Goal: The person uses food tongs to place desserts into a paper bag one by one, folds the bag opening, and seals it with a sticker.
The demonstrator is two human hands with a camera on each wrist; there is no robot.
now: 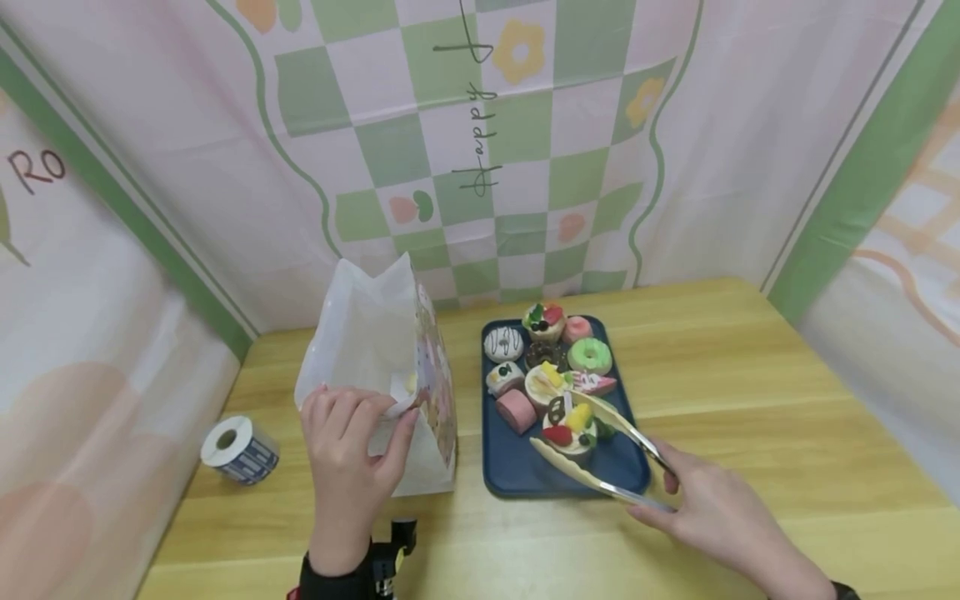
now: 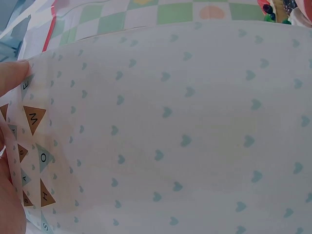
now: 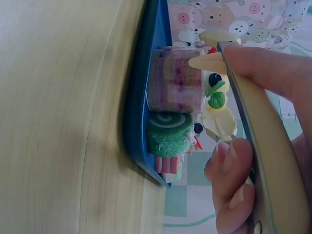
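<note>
From the head view, our left hand point(image 1: 348, 446) pinches the rim of an open white printed paper bag point(image 1: 438, 400); our right hand point(image 1: 720, 504) grips beige-tipped metal tongs point(image 1: 622, 424), spread about a clear fruit-topped dessert cup point(image 1: 573, 437). Left wrist: mostly bag wall. Right wrist: the cup sits on its navy tray point(image 3: 134, 117), not yet lifted.

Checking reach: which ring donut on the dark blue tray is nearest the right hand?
The pale green ring donut; the brown donut and white drizzled donut sit farther left.

Wood-grain table point(image 1: 720, 358); green-checked backdrop point(image 1: 487, 158) behind (lettered "Happy"); pale side cloths point(image 1: 97, 300).
</note>
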